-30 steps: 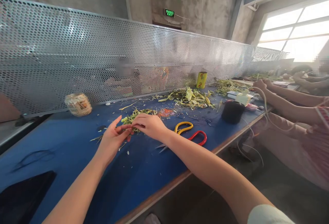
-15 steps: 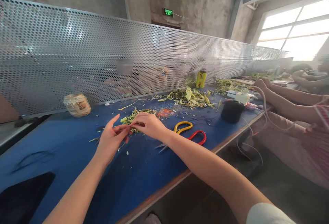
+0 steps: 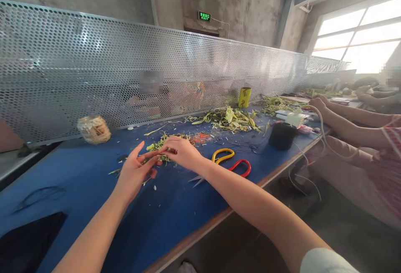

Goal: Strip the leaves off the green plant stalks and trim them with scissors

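My left hand (image 3: 134,172) hovers palm up over the blue table (image 3: 94,206), thumb raised and fingers stretched toward my right hand (image 3: 181,151). The right hand's fingers are curled in a pinch at the left fingertips, on a small piece of green plant scrap that I cannot make out clearly. Both hands sit at the near edge of a small pile of green plant trimmings (image 3: 163,141). Scissors with one yellow and one red handle (image 3: 230,162) lie just right of my right wrist.
A perforated metal screen (image 3: 156,68) runs along the table's far side. A wrapped jar (image 3: 93,129), a yellow can (image 3: 244,97), a black spool (image 3: 282,136) and a larger leaf pile (image 3: 232,118) are on the table. A co-worker's arms (image 3: 344,122) reach in at right.
My hands have stayed together at the pile, the fingers shifting only slightly. The view has drifted a little.
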Available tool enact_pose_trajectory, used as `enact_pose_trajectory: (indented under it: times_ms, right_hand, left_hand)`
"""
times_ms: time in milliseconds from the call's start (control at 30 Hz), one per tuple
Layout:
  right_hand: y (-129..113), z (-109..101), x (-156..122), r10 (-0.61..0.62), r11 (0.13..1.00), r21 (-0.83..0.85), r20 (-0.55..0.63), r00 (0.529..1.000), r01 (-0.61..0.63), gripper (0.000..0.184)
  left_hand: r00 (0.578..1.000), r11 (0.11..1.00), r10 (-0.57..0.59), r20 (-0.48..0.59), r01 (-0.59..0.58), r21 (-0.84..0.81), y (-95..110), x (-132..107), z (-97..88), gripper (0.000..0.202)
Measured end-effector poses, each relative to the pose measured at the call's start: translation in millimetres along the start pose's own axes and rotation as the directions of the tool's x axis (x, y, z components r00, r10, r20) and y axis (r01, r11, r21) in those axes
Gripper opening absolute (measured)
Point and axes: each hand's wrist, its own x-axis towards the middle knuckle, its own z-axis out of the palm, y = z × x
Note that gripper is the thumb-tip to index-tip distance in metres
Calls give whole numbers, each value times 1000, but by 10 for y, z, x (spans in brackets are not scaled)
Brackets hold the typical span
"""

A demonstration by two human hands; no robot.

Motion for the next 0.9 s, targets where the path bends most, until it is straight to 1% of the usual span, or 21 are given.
enact_pose_trajectory:
  times_ms: [167,267,433,667,900]
  right_hand:
    - [-11,-4,-16,10,1000,-25,26,1000,-10,12]
    - [-4,3,-21,5,999,-35,33,999,-4,13]
    - [-13,8,-18,1,1000,-29,61,998,1,13]
    - [-54,-29,-13,12,999,-31,80,997,-9,13]
    - [-53,-61,-17,-14,1000,27,111,994,11,12]
  left_hand:
    - [999,1000,31,41,-31,-6,-9,-5,-11,85]
    - [998,999,45,44,-44,-7,-4,-11,-12,86]
    - [997,998,55,46,-56,37,-9,-3,-17,83]
    - [998,995,63,-18,-62,75,-25,17,-29,81]
    - [998,993,36,-54,-29,119,-53,48,-106,81]
